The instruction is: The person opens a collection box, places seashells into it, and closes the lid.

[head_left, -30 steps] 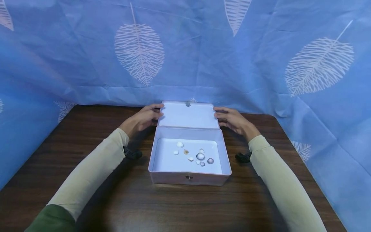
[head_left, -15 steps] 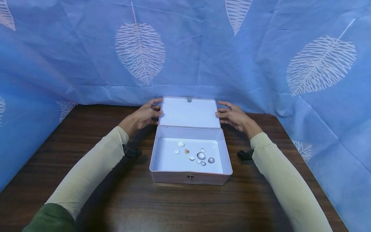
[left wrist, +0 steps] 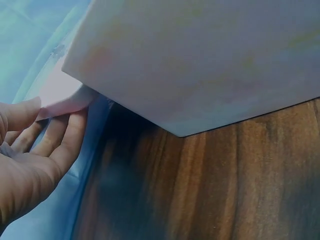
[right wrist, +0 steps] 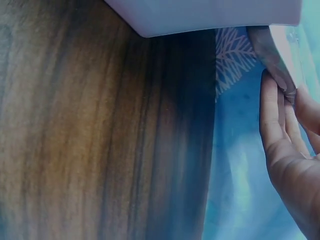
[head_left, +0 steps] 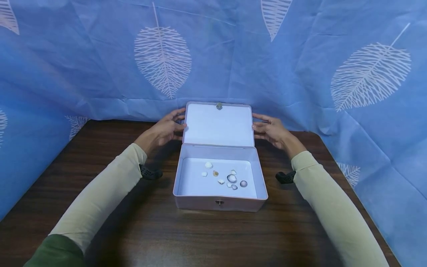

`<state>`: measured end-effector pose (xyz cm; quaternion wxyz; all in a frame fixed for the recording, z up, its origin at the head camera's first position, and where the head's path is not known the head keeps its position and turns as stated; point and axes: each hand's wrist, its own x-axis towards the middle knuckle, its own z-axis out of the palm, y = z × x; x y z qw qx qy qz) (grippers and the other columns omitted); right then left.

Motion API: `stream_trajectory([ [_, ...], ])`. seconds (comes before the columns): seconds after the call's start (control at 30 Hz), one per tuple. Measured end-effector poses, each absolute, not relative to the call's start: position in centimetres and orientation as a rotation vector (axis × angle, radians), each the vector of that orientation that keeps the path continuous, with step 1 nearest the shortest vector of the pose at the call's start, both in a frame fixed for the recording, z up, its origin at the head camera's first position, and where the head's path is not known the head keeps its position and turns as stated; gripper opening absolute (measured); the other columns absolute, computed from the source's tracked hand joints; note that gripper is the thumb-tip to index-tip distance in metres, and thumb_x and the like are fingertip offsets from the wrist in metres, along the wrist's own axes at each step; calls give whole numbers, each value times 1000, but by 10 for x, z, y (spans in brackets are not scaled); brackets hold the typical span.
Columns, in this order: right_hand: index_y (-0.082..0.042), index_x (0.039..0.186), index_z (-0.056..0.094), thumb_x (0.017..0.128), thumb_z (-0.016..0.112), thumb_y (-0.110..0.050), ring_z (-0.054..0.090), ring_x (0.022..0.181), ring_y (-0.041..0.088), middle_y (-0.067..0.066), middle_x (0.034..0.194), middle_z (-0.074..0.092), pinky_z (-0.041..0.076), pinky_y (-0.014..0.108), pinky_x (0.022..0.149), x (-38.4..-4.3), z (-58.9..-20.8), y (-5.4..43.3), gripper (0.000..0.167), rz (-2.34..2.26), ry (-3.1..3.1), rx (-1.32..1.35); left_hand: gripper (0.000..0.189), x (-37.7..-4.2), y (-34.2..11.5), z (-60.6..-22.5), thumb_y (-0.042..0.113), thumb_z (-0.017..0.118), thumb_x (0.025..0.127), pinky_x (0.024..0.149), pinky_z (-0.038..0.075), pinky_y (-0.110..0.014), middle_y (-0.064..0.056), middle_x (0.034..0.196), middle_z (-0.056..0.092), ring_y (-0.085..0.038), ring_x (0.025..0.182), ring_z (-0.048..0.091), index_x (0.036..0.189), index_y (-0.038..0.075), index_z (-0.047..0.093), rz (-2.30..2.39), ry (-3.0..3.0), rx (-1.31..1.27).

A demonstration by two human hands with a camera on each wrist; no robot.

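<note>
A pale box [head_left: 218,203] stands on the table with its hinged lid [head_left: 218,124] tilted back and raised behind it. Several small seashells [head_left: 231,178] lie scattered on its white floor. At the lid's left edge, my left hand [head_left: 164,129] holds on, thumb in front and fingers behind. In the left wrist view the lid's corner [left wrist: 60,90] sits between thumb and fingers. My right hand [head_left: 272,131] grips the opposite edge the same way; the right wrist view has the lid's edge [right wrist: 280,70] between thumb and fingers.
The dark wooden table [head_left: 213,241] carries the box near its back edge. Right behind the lid hangs a blue cloth [head_left: 227,55] with white leaf prints, which also runs down both sides of the table.
Both hands have moved up with the lid, which now stands steeper than before. The box and its seashells have stayed in place.
</note>
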<state>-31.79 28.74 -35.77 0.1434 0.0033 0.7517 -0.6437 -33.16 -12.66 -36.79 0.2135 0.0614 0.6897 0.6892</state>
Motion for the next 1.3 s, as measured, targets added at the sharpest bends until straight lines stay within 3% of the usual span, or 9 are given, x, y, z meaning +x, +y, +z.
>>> stream_trajectory([
  [0.17, -18, 175, 44, 112, 67, -2, 78, 105, 7, -6, 128, 73, 69, 30, 89, -318, -352, 287, 69, -1882, 2211, -16, 78, -331, -129, -362, 0, 53, 116, 107, 58, -59, -10, 185, 31, -36, 140, 61, 182, 27, 21, 1921, 1945, 205],
  [0.4, -8, 176, 38, 110, 67, 1, 77, 101, 5, 3, 142, 62, 69, 29, 89, -318, -342, 281, 73, -1833, 2299, -54, 80, -330, -131, -352, -4, 56, 113, 96, 65, -53, -11, 181, 37, -33, 120, 73, 180, 28, 25, 1947, 1983, 206],
  [0.5, -3, 174, 40, 109, 68, 3, 76, 99, 4, 3, 140, 61, 68, 28, 89, -318, -339, 279, 71, -1821, 2345, -91, 84, -330, -131, -348, -5, 58, 113, 91, 67, -49, -11, 182, 37, -31, 115, 74, 181, 31, 24, 1955, 1998, 204],
  [0.67, -1, 170, 44, 108, 68, 4, 74, 98, 5, 1, 133, 63, 69, 28, 87, -316, -335, 275, 67, -1844, 2422, -136, 84, -330, -131, -343, -4, 57, 113, 92, 69, -49, -11, 183, 34, -39, 128, 71, 182, 28, 24, 1939, 2054, 232],
  [0.9, 1, 164, 49, 105, 69, 8, 73, 95, 5, -3, 124, 66, 69, 29, 82, -313, -331, 271, 63, -1919, 2486, -138, 77, -328, -126, -335, -6, 54, 113, 110, 60, -68, -14, 180, 37, -46, 143, 62, 181, 21, 29, 1942, 2122, 278],
  [1.1, -2, 155, 50, 102, 67, 14, 73, 93, 6, -1, 122, 63, 70, 32, 81, -310, -322, 267, 58, -1977, 2502, -197, 74, -327, -124, -330, -7, 56, 113, 113, 57, -71, -18, 170, 47, -43, 140, 61, 177, 24, 35, 2005, 2179, 274],
  [1.3, -1, 160, 45, 105, 66, 12, 72, 95, 6, 1, 126, 60, 70, 31, 85, -304, -318, 266, 61, -1909, 2595, -252, 73, -323, -124, -329, -4, 60, 112, 113, 58, -70, -16, 155, 56, -36, 134, 64, 175, 25, 40, 2022, 2229, 282],
])
